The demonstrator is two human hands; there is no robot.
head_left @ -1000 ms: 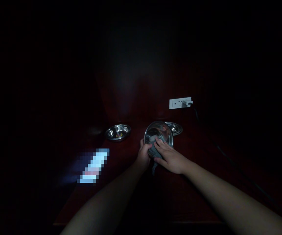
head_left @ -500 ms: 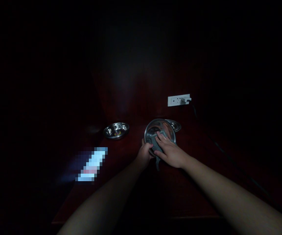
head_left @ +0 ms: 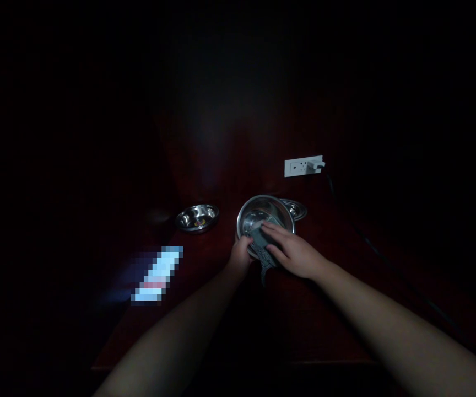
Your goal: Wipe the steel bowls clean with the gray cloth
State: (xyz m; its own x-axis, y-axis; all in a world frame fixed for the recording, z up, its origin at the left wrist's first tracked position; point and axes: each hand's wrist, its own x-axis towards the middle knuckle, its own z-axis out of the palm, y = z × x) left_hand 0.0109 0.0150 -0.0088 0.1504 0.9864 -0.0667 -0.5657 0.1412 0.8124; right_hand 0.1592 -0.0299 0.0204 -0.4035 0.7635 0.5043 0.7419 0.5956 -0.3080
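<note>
A shiny steel bowl (head_left: pixel 265 205) is tilted with its mouth toward me over the dark red table. At its lower left rim, my left hand (head_left: pixel 241 256) grips it, thumb on the inner side and the other fingers mostly hidden behind. A grey-green cloth (head_left: pixel 264 255) lies inside the bowl and hangs over the near rim. My right hand (head_left: pixel 298 255) holds the cloth against the inner wall, fingers fairly straight and partly covering it.
Left of the held bowl stands a shallow steel dish (head_left: pixel 184 220). A round steel lid or plate (head_left: pixel 301 210) lies partly behind the bowl. A bright, pixelated panel (head_left: pixel 157 275) glows at left. On the back wall is a white socket (head_left: pixel 293 167) with a plugged-in adapter and dark cable.
The bowl has turned more open toward me and shifted slightly left. My right hand has slid a little right and down, and more cloth shows over the near rim.
</note>
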